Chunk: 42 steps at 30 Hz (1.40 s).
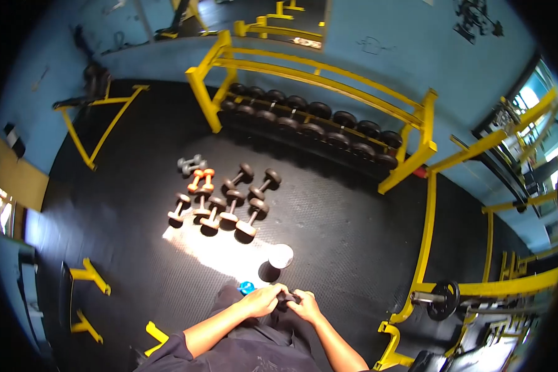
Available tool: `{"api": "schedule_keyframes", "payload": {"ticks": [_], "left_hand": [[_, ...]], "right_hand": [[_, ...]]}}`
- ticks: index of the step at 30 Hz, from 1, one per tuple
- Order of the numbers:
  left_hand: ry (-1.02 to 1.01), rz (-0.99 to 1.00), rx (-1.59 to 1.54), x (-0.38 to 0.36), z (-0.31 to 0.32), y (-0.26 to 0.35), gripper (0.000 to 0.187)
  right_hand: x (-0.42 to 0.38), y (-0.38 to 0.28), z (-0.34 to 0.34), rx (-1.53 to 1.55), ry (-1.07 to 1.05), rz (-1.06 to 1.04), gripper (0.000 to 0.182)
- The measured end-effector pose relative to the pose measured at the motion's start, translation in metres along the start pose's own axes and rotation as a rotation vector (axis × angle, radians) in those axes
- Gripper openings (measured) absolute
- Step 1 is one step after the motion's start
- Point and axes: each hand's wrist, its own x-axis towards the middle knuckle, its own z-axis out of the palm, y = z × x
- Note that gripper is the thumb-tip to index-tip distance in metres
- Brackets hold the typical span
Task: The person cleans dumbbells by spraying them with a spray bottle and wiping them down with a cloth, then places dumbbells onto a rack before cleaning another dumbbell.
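In front of my dark shirt, my left hand [261, 301] and my right hand [305, 308] are close together, both with curled fingers. Pinched between them is a small dark cloth-like thing [286, 299], mostly hidden by the fingers. Just beyond my left hand shows a bright blue object [247, 287], partly overlapped by my dark trousers. A white round container [280, 255] stands on the sunlit floor ahead of my hands, its dark shadow beside it.
Several dumbbells lie in groups on the black rubber floor [328, 229]: dark ones [258, 208], orange ones [201, 180], grey ones [193, 164]. A yellow rack [319, 74] with more dumbbells stands along the blue wall. Yellow gym frames [429, 229] are at right, a yellow-legged bench [88, 277] at left.
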Motion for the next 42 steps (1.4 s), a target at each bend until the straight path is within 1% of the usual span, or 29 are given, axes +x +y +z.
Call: {"api": "schedule_keyframes", "payload": {"ticks": [2, 4, 5, 6, 7, 9, 10, 11, 12, 14, 15, 18, 19, 20, 22, 24, 26, 28, 29, 30, 32, 33, 35, 36, 38, 39, 40, 41, 42], "left_hand": [[0.153, -0.141, -0.031, -0.009, 0.01, -0.001, 0.032], [0.342, -0.182, -0.113, -0.018, 0.024, -0.013, 0.034], [0.428, -0.219, -0.046, -0.026, 0.03, -0.02, 0.035], [0.5, -0.377, -0.085, -0.036, 0.04, -0.031, 0.037], [0.699, -0.421, -0.175, -0.048, 0.068, -0.069, 0.038], [0.841, -0.705, -0.287, -0.077, 0.101, -0.128, 0.044], [0.891, -0.821, -0.469, -0.096, 0.126, -0.169, 0.049], [0.883, -0.93, -0.534, -0.111, 0.138, -0.197, 0.051], [0.868, -1.046, -0.604, -0.125, 0.152, -0.216, 0.054], [0.823, -1.142, -0.579, -0.14, 0.178, -0.257, 0.058], [0.769, -1.22, -0.549, -0.143, 0.189, -0.279, 0.063], [0.719, -1.271, -0.614, -0.131, 0.226, -0.344, 0.076], [0.663, -1.286, -0.645, -0.121, 0.232, -0.361, 0.085], [0.647, -1.26, -0.574, -0.123, 0.267, -0.413, 0.098], [0.79, -1.208, -0.352, -0.109, 0.312, -0.477, 0.113], [1.092, -1.233, -0.263, -0.07, 0.328, -0.505, 0.125], [1.36, -1.249, -0.132, -0.035, 0.353, -0.548, 0.126], [1.652, -1.169, 0.004, -0.007, 0.366, -0.585, 0.125], [1.604, -1.2, 0.051, -0.001, 0.358, -0.587, 0.115], [1.611, -1.346, 0.114, 0.007, 0.352, -0.602, 0.098], [1.836, -0.786, -0.2, -0.001, 0.352, -0.645, 0.082], [1.834, -0.761, -0.2, -0.004, 0.35, -0.658, 0.082], [1.677, -0.7, -0.147, -0.002, 0.339, -0.657, 0.075], [1.671, -0.671, -0.145, 0.001, 0.33, -0.648, 0.075], [1.414, -0.58, -0.112, 0.01, 0.318, -0.626, 0.075], [1.328, -0.546, -0.236, 0.018, 0.316, -0.621, 0.078], [1.326, -0.597, -0.204, 0.031, 0.321, -0.624, 0.076], [1.167, -0.376, -0.387, 0.038, 0.291, -0.551, 0.068], [1.04, -0.161, -0.339, 0.047, 0.294, -0.567, 0.058]], "right_hand": [[-0.007, 0.006, -0.002, 0.319, -0.055, 0.089, 0.017], [-0.006, 0.025, 0.01, 0.398, 0.046, 0.137, 0.015], [0.003, 0.046, 0.025, 0.381, 0.191, 0.082, 0.016], [0.006, 0.07, 0.039, 0.354, 0.331, 0.031, 0.017], [0.006, 0.08, 0.04, 0.363, 0.292, 0.168, 0.023], [0.023, 0.084, 0.029, 0.396, 0.16, 0.489, 0.032], [0.032, 0.07, 0.018, 0.42, 0.067, 0.677, 0.036], [0.04, 0.056, 0.015, 0.579, 0.1, 0.742, 0.04], [0.058, 0.088, 0.026, 0.705, 0.105, 0.856, 0.044], [0.091, 0.139, 0.043, 0.822, 0.198, 0.928, 0.049], [0.109, 0.162, 0.05, 0.867, 0.198, 0.922, 0.051], [0.16, 0.214, 0.072, 0.932, 0.218, 0.838, 0.053], [0.175, 0.229, 0.079, 0.943, 0.218, 0.753, 0.052], [0.19, 0.247, 0.087, 0.951, 0.226, 0.665, 0.051], [0.221, 0.29, 0.102, 0.814, 0.278, 0.594, 0.048], [0.244, 0.337, 0.123, 0.524, 0.319, 0.424, 0.042], [0.251, 0.362, 0.143, 0.379, 0.311, 0.254, 0.036], [0.267, 0.36, 0.156, 0.51, 0.346, 0.175, 0.035], [0.272, 0.355, 0.159, 0.634, 0.346, 0.118, 0.034], [0.28, 0.342, 0.156, 0.644, 0.364, 0.086, 0.034], [0.287, 0.312, 0.148, 0.626, 0.319, -0.03, 0.035], [0.289, 0.305, 0.148, 0.633, 0.336, -0.044, 0.035], [0.284, 0.285, 0.137, 0.835, 0.425, -0.037, 0.034], [0.283, 0.283, 0.131, 0.844, 0.447, -0.053, 0.034], [0.285, 0.287, 0.123, 0.779, 0.618, 0.0, 0.035], [0.28, 0.283, 0.118, 0.741, 0.661, 0.011, 0.036], [0.283, 0.289, 0.116, 0.764, 0.711, 0.003, 0.038], [0.278, 0.286, 0.113, 0.8, 0.743, 0.002, 0.038], [0.274, 0.284, 0.109, 0.827, 0.772, 0.007, 0.039]]}}
